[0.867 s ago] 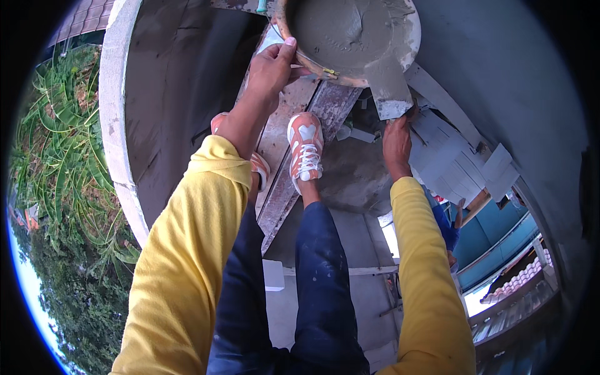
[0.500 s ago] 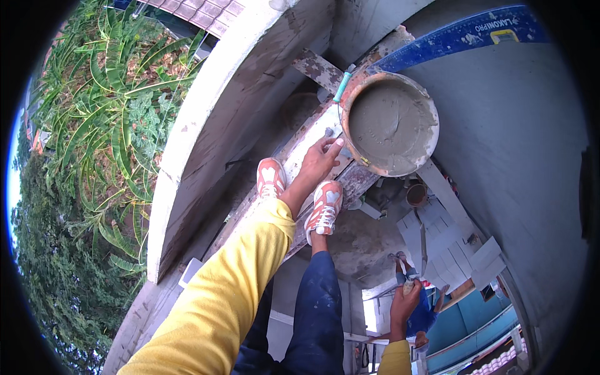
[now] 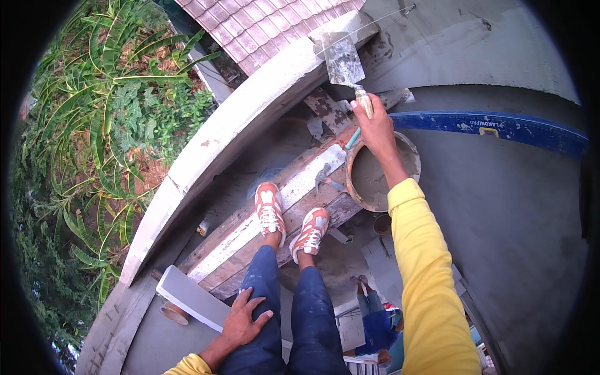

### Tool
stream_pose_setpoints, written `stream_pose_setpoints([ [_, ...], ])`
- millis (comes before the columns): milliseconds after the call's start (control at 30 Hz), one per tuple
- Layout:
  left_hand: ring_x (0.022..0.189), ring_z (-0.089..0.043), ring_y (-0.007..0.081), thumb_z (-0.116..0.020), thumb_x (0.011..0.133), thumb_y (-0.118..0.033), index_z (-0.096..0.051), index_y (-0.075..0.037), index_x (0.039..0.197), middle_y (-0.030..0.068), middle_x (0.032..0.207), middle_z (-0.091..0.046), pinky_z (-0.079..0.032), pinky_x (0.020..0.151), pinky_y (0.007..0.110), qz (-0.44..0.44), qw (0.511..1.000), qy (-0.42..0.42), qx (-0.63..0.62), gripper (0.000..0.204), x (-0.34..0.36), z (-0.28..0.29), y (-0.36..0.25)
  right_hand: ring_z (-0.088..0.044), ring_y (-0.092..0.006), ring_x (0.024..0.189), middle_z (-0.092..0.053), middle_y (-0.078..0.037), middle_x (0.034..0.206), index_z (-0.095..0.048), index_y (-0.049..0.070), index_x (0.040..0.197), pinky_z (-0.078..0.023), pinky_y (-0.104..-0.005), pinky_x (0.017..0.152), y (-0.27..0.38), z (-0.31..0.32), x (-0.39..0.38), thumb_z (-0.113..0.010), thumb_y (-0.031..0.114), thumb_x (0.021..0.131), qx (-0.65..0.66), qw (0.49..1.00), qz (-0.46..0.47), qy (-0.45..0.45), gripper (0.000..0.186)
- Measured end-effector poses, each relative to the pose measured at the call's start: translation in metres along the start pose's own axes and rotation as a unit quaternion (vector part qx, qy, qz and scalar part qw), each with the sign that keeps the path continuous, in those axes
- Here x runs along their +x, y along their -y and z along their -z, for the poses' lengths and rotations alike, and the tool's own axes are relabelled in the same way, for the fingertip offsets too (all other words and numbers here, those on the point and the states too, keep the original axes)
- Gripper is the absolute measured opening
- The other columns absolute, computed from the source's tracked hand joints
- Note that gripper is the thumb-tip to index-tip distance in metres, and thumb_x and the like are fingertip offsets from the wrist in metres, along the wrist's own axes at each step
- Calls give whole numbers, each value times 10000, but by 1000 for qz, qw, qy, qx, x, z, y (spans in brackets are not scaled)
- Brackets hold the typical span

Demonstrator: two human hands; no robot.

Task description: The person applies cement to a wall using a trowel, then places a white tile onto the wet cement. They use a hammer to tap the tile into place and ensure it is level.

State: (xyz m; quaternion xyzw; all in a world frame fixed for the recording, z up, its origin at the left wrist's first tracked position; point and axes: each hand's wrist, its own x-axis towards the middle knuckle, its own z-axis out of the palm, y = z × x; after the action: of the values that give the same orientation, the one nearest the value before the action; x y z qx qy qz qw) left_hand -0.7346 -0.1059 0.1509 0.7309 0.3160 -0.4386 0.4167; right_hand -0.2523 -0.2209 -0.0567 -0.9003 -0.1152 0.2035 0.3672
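My right hand (image 3: 379, 128) is closed around the handle of a trowel (image 3: 344, 61), reaching out past a bucket of wet grey mortar. The trowel's flat, mortar-smeared blade lies over the end of the pale parapet wall (image 3: 215, 134), beside a thin taut string (image 3: 387, 15). Whether the blade touches the wall I cannot tell. The bucket (image 3: 417, 164) stands on the planks under my right forearm, which hides part of it. My left hand (image 3: 242, 321) rests on my left leg with its fingers spread, holding nothing.
My shoes stand on narrow wooden planks (image 3: 234, 244) high above a floor. A hammer (image 3: 325, 179) lies near the bucket. A long blue straightedge (image 3: 475, 122) leans along the grey wall (image 3: 487, 187). Below, a person in blue (image 3: 377, 331) stands. A white board (image 3: 190, 297) is at left.
My right hand has swung up from the lower right to the wall's end with the trowel. My left hand has drawn back from beside the bucket onto my leg. The view has shifted.
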Motion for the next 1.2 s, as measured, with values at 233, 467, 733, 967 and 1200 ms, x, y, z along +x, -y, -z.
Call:
stream_pose_setpoints([
  [233, 1382, -504, 389, -707, 953, -400, -670, -87, 1327, 176, 1463, -571, -385, 1178, 463, 41, 995, -45, -78, 489, 17, 5, 3, -649, -213, 546, -687, -127, 801, -598, 12, 1257, -535, -378, 520, 38, -40, 92, -611, 458, 1023, 88, 984, -154, 3, 504],
  [467, 1380, -509, 353, -696, 959, -379, -679, -99, 1289, 130, 1446, -589, -418, 1151, 455, 54, 988, -80, -124, 433, 14, 6, 9, -624, -159, 534, -640, -89, 830, -550, 0, 1281, -501, -315, 451, 48, -53, 11, -584, 392, 1040, 72, 988, -140, 2, 461],
  [733, 1413, -494, 318, -671, 982, -401, -669, -113, 1330, 100, 1486, -565, -421, 1159, 446, 96, 970, -102, -200, 451, -7, -13, 20, -668, -527, 986, -695, -326, 1072, -500, -13, 1381, -510, -577, 834, 93, -158, -85, -589, 276, 1042, -111, 986, 90, 86, 454],
  [967, 1450, -453, 383, -708, 970, -397, -638, -110, 1383, 182, 1538, -511, -386, 1179, 468, 71, 920, -167, -348, 507, -64, -20, 52, -678, -489, 1023, -691, -300, 1096, -542, 20, 1351, -531, -548, 850, 133, -245, -230, -591, 275, 1036, -71, 940, 197, 270, 408],
  [1200, 1495, -358, 453, -735, 919, -500, -568, -142, 1464, 255, 1630, -348, -349, 1201, 526, 261, 897, -171, -315, 672, -157, -80, 154, -663, -511, 1031, -689, -300, 1107, -511, 34, 1399, -502, -557, 855, 164, -296, -268, -586, 231, 1050, -90, 955, 180, 216, 407],
])
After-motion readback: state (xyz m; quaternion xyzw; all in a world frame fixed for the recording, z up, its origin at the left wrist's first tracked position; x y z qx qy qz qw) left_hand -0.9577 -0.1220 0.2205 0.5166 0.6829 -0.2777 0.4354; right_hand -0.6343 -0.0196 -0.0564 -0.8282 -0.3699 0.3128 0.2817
